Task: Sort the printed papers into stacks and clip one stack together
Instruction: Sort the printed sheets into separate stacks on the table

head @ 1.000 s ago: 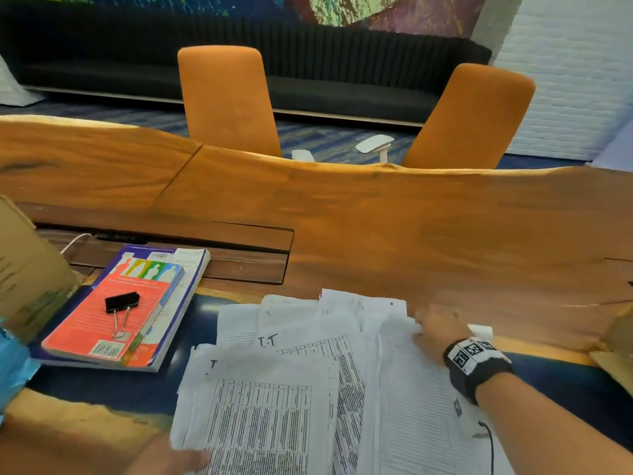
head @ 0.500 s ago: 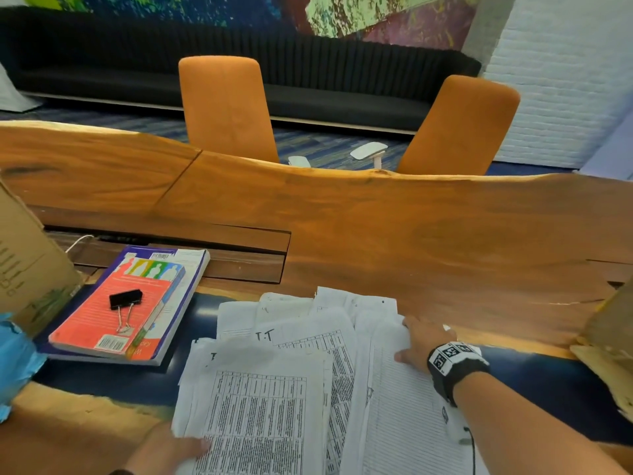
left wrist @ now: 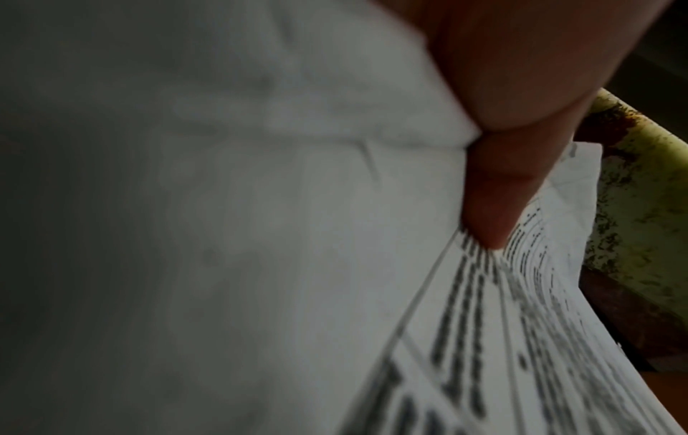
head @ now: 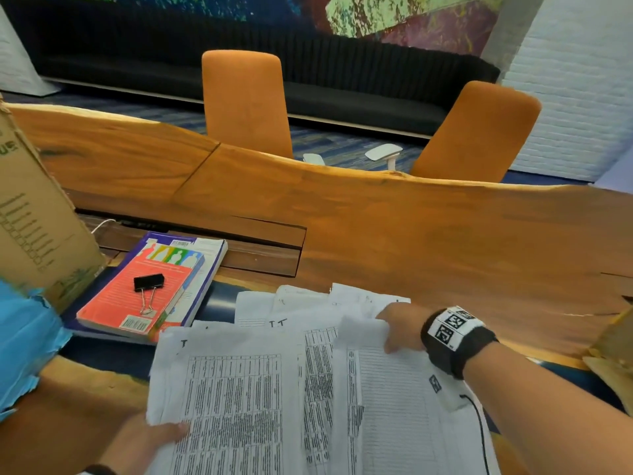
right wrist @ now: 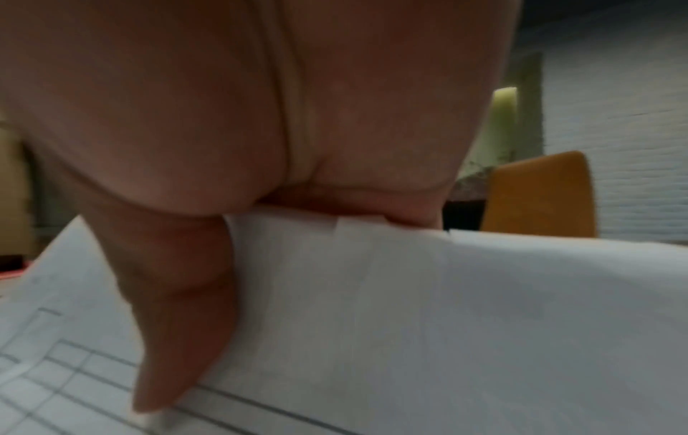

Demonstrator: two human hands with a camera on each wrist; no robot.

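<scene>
A loose spread of printed papers lies on the near part of the table, sheets overlapping. My left hand pinches the lower left corner of the tabled sheets, thumb on top; the left wrist view shows the thumb pressed on the printed papers. My right hand grips the top edge of the lined sheet on the right, fingers under and thumb over the lined sheet. A black binder clip rests on the red book at the left.
The red book lies on a purple book. A cardboard box stands at the far left and another cardboard piece at the right edge. Behind the wooden table stand two orange chairs.
My right hand has slid left and toward me along the right-hand sheet and now lifts its top edge. The left hand stays on the lower left corner of the pile.
</scene>
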